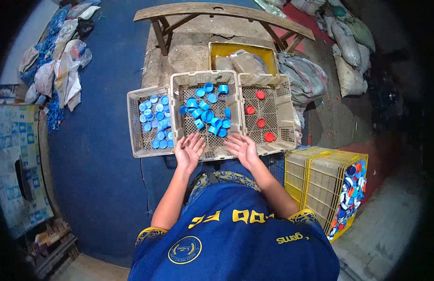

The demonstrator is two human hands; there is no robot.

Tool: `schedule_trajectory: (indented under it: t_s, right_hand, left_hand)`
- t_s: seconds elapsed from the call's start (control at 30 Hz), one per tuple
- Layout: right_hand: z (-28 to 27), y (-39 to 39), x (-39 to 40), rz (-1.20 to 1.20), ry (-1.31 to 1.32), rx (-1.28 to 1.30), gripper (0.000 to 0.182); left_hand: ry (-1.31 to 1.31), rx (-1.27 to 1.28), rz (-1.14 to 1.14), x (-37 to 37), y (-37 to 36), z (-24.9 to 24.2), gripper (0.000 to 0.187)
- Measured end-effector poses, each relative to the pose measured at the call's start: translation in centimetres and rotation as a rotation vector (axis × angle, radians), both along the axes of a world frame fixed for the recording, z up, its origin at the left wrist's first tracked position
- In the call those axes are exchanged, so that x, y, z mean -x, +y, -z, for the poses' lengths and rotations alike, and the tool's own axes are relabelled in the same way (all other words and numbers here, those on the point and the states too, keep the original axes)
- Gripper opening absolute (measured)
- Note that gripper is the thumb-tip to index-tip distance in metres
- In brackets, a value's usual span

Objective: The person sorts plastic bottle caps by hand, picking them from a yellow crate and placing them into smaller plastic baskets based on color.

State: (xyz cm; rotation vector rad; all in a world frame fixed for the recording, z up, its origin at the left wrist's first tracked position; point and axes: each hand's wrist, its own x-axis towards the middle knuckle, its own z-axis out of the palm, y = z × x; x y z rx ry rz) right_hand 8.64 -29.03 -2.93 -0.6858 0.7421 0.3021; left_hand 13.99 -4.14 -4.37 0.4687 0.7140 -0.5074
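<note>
Three pale plastic crates stand side by side in front of me. Bright blue bottle caps lie loose in the middle crate. In the left crate are several lighter blue caps, and a few red caps are spread over the mesh floor of the right crate. My left hand is palm up with fingers spread at the near left corner of the middle crate. Close to that crate's near right corner, my right hand is likewise palm up and open. Neither holds anything.
A yellow crate packed with mixed caps lies tipped at my right. Behind the crates are a yellow bin and a wooden bench. Sacks line the right and left sides, and blue sheeting covers the left floor.
</note>
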Motion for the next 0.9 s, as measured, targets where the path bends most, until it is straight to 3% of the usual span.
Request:
schedule_trajectory:
  t_s: [0.23,0.37,0.63,0.9]
  right_hand:
    - [-0.1,-4.9,7.5,0.111,0.064,0.303,0.043]
    - [-2.6,-6.9,12.8,0.26,0.109,0.425,0.039]
    - [-2.5,-8.8,22.7,0.534,0.24,0.631,0.031]
    - [0.8,-10.1,31.3,0.514,0.188,0.897,0.023]
  left_hand:
    - [0.034,0.0,0.199,0.1,-2.6,0.8,0.042]
    - [0.035,0.038,0.398,-0.2,-5.7,1.3,0.04]
    - [-0.061,0.101,0.736,-0.3,-13.0,0.4,0.039]
    - [-0.046,-0.037,0.998,5.3,-20.4,-0.4,0.03]
